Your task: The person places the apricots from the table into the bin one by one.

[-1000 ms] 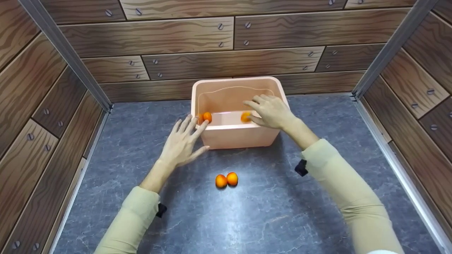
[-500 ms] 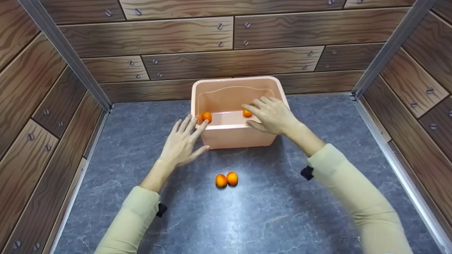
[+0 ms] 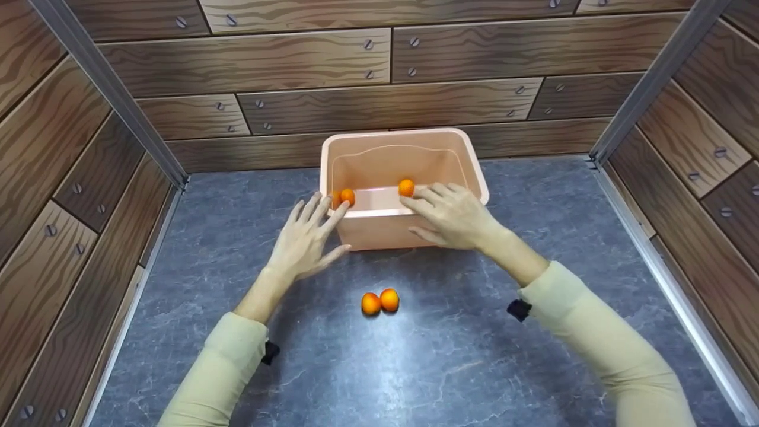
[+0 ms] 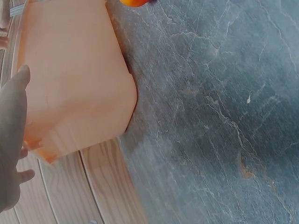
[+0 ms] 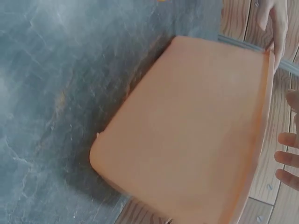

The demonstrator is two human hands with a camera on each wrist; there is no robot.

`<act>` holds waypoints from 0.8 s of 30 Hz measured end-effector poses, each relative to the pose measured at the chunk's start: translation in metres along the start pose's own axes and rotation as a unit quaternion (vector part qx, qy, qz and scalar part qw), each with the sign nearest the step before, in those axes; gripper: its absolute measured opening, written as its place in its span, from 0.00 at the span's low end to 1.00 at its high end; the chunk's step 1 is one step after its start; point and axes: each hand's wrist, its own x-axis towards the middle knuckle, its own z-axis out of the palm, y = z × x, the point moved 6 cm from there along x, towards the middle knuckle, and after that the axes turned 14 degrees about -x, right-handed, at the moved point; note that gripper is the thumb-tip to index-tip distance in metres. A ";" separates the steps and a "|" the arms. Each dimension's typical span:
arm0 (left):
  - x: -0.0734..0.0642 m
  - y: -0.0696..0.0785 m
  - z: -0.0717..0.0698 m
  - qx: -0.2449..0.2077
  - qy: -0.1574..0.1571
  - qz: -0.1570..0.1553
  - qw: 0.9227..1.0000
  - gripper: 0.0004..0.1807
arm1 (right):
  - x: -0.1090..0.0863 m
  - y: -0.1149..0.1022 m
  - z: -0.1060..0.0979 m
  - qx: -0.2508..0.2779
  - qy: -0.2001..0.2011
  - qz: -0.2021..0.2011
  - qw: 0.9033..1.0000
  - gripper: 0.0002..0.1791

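Two orange fruits (image 3: 371,304) lie on the surface (image 3: 450,350), four o'clock from the nearer left hand (image 3: 303,244), seven from the right hand (image 3: 455,216). Both grips are loosely spread, holding nothing. Another fruit (image 3: 406,187) sits inside the tub (image 3: 379,232), at the right hand's ten o'clock.

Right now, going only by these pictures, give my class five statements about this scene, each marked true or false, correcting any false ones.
1. Two orange fruits lie side by side on the grey surface in front of the bin. True.
2. The bin lies tipped on its side. False: it stands upright.
3. The wall behind the bin has a wood-plank pattern. True.
4. The right grip holds a fruit. False: it holds nothing.
5. An orange fruit is inside the bin. True.
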 end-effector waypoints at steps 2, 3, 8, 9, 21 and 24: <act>0.000 0.000 0.000 0.001 -0.001 -0.001 1.000 0.45 | -0.003 -0.006 -0.001 -0.001 -0.005 -0.008 1.000 0.33; 0.000 0.000 0.000 -0.002 -0.001 -0.002 1.000 0.45 | -0.004 -0.009 -0.001 -0.003 -0.007 -0.012 1.000 0.33; 0.001 0.000 0.000 -0.006 -0.003 -0.003 1.000 0.45 | -0.011 -0.024 -0.002 -0.009 -0.014 -0.022 1.000 0.34; 0.001 0.000 0.001 -0.007 -0.005 -0.004 1.000 0.45 | -0.012 -0.026 -0.002 -0.009 -0.015 -0.022 1.000 0.35; 0.001 0.000 0.000 -0.013 0.001 -0.003 1.000 0.46 | -0.030 -0.057 0.011 0.011 -0.045 -0.041 0.998 0.36; 0.000 0.000 0.000 -0.012 0.003 -0.002 1.000 0.47 | -0.035 -0.065 0.016 0.020 -0.052 -0.041 0.998 0.38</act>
